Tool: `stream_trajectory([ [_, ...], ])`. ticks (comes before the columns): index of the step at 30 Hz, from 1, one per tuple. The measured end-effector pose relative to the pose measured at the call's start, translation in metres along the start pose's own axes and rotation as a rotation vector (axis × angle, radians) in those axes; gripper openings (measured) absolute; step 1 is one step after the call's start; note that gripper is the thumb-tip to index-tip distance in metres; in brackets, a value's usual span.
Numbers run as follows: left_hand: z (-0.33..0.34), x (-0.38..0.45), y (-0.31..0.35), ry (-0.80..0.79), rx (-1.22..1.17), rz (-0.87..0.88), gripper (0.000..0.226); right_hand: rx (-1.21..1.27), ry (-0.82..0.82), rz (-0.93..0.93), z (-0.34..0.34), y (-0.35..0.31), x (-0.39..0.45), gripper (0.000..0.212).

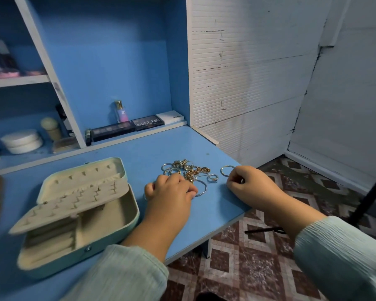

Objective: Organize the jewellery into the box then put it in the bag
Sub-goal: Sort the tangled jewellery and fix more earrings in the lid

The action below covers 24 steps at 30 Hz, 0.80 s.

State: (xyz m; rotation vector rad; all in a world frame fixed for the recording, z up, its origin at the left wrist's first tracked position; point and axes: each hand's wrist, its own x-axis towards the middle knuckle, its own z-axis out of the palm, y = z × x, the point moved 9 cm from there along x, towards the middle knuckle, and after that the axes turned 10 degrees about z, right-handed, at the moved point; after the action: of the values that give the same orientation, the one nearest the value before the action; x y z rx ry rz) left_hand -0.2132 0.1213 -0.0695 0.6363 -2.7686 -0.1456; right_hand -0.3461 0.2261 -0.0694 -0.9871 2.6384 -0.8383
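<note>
Blue desk (122, 161): your curled left hand (172, 192) covers the jewellery (189, 170) pile's near edge; right hand (251, 184), mid-frame, pinches something small; open box (78, 213) lower left.

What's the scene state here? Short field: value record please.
surface: blue table
jewellery box: open, left of the hands, compartments look empty
jewellery pile: loose rings, hoops and chain on the table, none in the box yet
left hand: fingers curled over the near edge of the pile, beside a silver hoop
right hand: curled, seems to pinch a small piece; a hoop lies just beyond it
bag: not in view
</note>
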Motion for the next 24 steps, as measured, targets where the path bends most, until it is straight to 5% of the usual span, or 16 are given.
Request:
stream_trajectory([
  [15, -0.026, 0.013, -0.026, 0.054, -0.176, -0.112, 0.029, 0.224, -0.01, -0.02, 0.0, 0.016, 0.003, 0.017],
  [24, -0.025, -0.008, -0.023, -0.038, 0.065, -0.039, 0.028, 0.257, -0.046, -0.118, 0.006, 0.004, -0.003, 0.022],
])
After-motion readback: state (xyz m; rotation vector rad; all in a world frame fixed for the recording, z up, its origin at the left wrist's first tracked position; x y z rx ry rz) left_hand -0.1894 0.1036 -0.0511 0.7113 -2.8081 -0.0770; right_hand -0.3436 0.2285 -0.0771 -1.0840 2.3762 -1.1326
